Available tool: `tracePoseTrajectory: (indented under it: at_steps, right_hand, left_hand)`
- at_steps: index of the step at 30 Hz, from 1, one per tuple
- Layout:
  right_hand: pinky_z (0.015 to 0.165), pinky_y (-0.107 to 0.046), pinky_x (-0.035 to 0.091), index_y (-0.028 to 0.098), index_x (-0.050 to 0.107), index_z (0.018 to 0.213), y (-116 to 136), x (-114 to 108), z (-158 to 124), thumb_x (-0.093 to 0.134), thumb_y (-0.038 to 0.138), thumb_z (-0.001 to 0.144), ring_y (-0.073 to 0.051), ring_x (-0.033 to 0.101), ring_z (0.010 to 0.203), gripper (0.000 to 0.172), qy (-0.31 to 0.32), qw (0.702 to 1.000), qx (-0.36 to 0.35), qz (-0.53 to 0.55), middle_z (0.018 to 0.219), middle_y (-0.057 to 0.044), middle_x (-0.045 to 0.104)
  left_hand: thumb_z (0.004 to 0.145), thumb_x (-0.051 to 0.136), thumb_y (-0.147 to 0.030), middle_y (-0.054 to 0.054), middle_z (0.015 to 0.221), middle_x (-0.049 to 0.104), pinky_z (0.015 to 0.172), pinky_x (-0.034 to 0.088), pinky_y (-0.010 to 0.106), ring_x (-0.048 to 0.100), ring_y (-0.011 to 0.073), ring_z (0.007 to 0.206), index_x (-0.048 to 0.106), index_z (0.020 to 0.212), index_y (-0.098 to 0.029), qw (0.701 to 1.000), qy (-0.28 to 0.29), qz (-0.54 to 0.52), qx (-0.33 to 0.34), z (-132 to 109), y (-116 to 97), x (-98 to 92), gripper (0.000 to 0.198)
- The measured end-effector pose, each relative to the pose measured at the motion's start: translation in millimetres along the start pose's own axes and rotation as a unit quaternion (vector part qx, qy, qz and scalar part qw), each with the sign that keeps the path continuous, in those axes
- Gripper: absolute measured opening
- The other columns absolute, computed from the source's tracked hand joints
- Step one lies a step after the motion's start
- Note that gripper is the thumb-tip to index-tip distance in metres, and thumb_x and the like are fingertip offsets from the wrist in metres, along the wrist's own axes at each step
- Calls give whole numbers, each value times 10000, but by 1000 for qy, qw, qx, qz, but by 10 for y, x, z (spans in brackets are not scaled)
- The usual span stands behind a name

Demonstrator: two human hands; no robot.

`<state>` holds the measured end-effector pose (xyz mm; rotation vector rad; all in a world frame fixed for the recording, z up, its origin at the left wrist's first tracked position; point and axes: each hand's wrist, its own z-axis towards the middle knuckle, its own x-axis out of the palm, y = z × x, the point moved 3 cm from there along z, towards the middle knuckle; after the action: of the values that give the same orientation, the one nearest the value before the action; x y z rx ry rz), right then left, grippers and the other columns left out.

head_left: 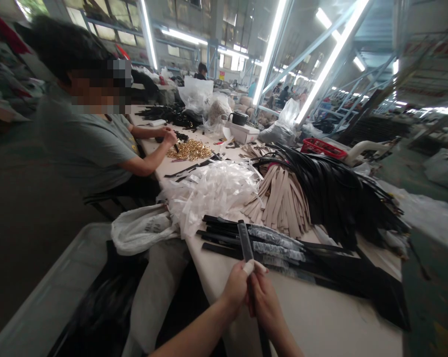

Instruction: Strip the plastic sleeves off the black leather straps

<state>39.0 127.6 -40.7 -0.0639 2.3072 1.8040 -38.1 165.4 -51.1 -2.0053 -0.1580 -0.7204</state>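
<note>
My left hand (234, 286) and my right hand (264, 301) meet at the near edge of the white table (320, 322), both closed around a long black belt strap (245, 240). The strap stands nearly upright between them, and its lower end runs down past the table edge. A fingertip on my left hand is wrapped in white tape. Just beyond my hands lie several black straps (268, 248), partly covered in clear plastic film.
Tan strips (283, 203) and long black straps (331, 198) lie heaped beyond. White plastic pieces (212, 193) and gold metal fittings (189, 150) are on the table. A seated co-worker (90, 139) handles small items at the left. A white bag (142, 228) hangs over the table edge.
</note>
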Motion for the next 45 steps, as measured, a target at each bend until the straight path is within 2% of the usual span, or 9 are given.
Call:
tracePoseTrajectory:
  at_steps: [3,9,16,20,23,26,30,37,45]
  right_hand:
    - [347,-186,328,190,533,768,-33,20,2,398,635,941,-91,449,371,497,0,1000,2,11,499,39,518]
    - [301,-167,283,196,524,882,-162,58,-62,361,642,948,-78,405,315,479,35,998,47,16,506,53,545]
    - [419,-228,410,185,564,788,-57,29,20,355,628,951,-132,530,439,516,35,997,-12,-65,552,7,580]
    - [583,-276,500,183,647,805,275,-245,139,510,597,904,-191,637,640,447,14,991,-52,-122,718,-52,685]
    - [720,-325,538,175,657,1116,719,-424,424,488,560,924,-234,680,831,462,-32,976,-123,-175,958,-98,735]
    - [766,-323,529,183,709,1100,1076,-384,798,562,498,896,-227,690,844,403,9,967,-159,-199,957,-71,758]
    - [663,-284,480,182,770,729,1275,-225,1151,680,394,808,-190,646,671,243,45,954,-193,-224,679,-25,726]
    - [470,-229,421,134,752,861,1577,-348,1331,616,459,851,-132,575,472,352,-39,960,-222,-168,581,-27,675]
    - [399,-180,385,108,730,933,2053,-913,1320,655,505,835,-95,545,413,416,-171,949,-252,-82,525,-5,633]
  left_hand:
    - [834,602,-417,-16,554,594,379,283,217,429,90,332,670,1034,-133,1000,9,10,-18,42,-39,-57,354]
    - [879,561,-488,89,887,726,668,523,310,699,207,728,596,1177,-180,994,-2,-91,65,349,-573,-84,430]
    - [793,645,-438,77,827,703,626,495,293,678,194,664,622,826,-150,995,-56,-44,71,251,-183,5,291]
    - [861,570,-466,-2,685,641,633,467,254,623,142,621,613,894,-179,990,-72,-48,112,219,-324,-123,292]
    - [869,582,-453,-12,610,604,567,432,244,566,126,527,615,840,-167,991,-31,-28,125,212,-459,-103,290]
    - [884,555,-503,6,564,599,506,397,247,550,136,477,615,802,-156,993,4,-8,119,198,-457,7,362]
    - [884,511,-593,17,572,616,496,422,257,567,149,471,593,808,-165,992,-13,-3,125,205,-372,48,442]
    - [842,606,-476,61,753,681,586,497,283,647,174,606,645,930,-153,995,41,14,89,140,-216,-84,337]
    - [833,611,-503,43,724,651,495,468,262,620,157,531,634,960,-155,994,91,44,40,92,-214,-56,371]
